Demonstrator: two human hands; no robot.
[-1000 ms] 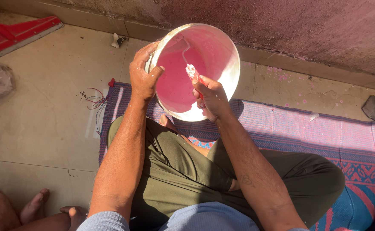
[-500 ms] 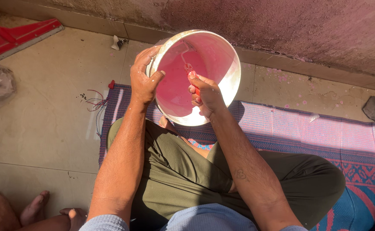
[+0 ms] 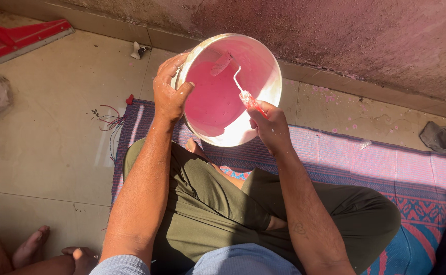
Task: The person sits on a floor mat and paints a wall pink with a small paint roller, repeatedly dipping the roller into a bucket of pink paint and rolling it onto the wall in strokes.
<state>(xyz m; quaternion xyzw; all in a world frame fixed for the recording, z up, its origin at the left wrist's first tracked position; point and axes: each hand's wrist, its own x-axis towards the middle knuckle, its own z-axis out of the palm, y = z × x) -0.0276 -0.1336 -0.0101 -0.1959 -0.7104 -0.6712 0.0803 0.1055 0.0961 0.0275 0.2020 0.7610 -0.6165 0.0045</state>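
Sitting cross-legged on a woven purple mat (image 3: 365, 168), the person is tilting a white bucket (image 3: 271, 76) of pink paint toward the camera. The left hand (image 3: 169, 91) is closing over the bucket's rim at nine o'clock, thumb inside, fingers outside. The right hand (image 3: 269, 125) is gripping the red handle of a small paint roller (image 3: 222, 63) at the rim's four o'clock, its roller head lying against the inner wall at twelve o'clock. A red squeegee (image 3: 24, 38) is lying at ten o'clock on the floor, well apart. Another person's bare foot (image 3: 32, 247) is showing at seven o'clock.
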